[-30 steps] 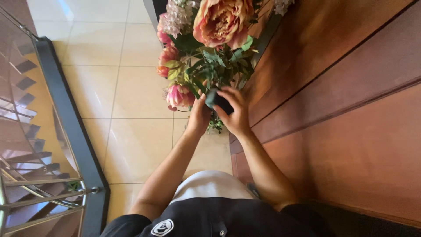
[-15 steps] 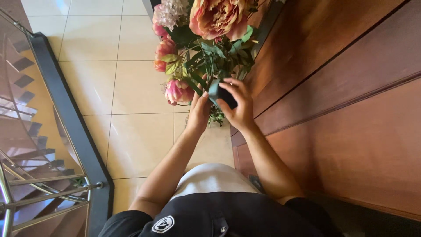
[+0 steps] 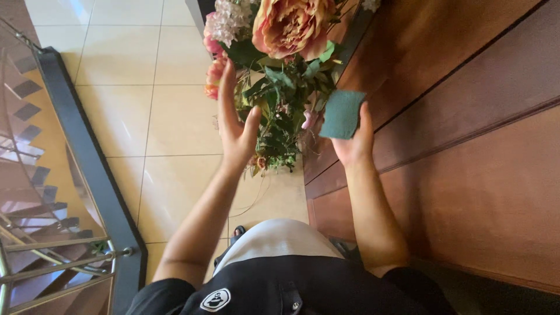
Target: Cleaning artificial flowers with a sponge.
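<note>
A bouquet point(image 3: 274, 64) of large peach and pink flowers with green leaves stands at the top centre, beside a wooden wall. My right hand point(image 3: 353, 143) holds a flat teal-green cloth point(image 3: 342, 114) at the bouquet's right side, close to the wall. My left hand point(image 3: 234, 125) is open with fingers spread, palm against the left side of the foliage, next to a pink bloom point(image 3: 214, 74).
Reddish-brown wooden panelling point(image 3: 466, 116) fills the right side. Cream floor tiles point(image 3: 134, 116) lie on the left. A dark-framed glass railing point(image 3: 87, 175) with metal rails borders a stairwell at far left.
Both hands were together at the bouquet's base on a dark folded cloth. They have since parted: the right lifted the cloth, spread flat, to the right; the left opened against the leaves.
</note>
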